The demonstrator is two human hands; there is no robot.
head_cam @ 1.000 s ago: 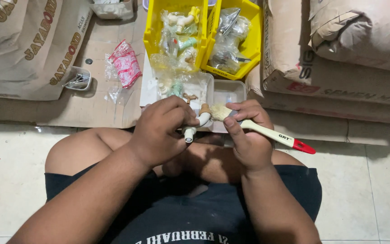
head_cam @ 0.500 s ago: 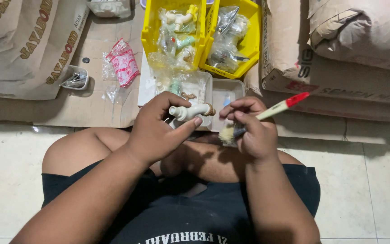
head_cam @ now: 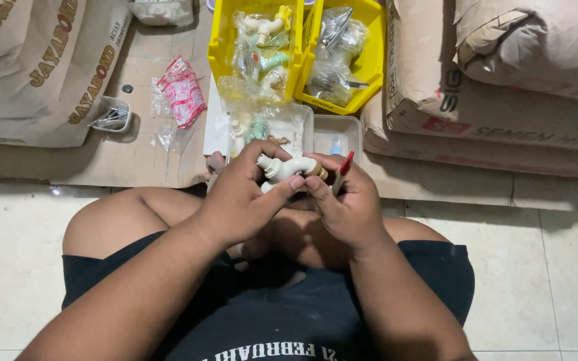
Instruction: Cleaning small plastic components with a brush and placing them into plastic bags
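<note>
Both hands met over the seated person's lap, just in front of the clear plastic tray [head_cam: 332,130] on the floor. Her left hand [head_cam: 239,200] was wrapped around a cream-white plastic tap [head_cam: 282,167], thumb and fingers closed on its body. Its long axis ran roughly crosswise, spout end towards the left, brass-coloured threaded end towards the right hand [head_cam: 346,204]. That right hand pinched the threaded end with its fingertips while clamping a red-tipped paintbrush [head_cam: 342,170] upright against the palm, bristles hidden. Beyond the tray stood two yellow plastic bins [head_cam: 222,40] of bagged fittings, with brown paper cement sacks [head_cam: 503,100] to the tray's right and a red-and-white packet [head_cam: 183,93] to its left.
</note>
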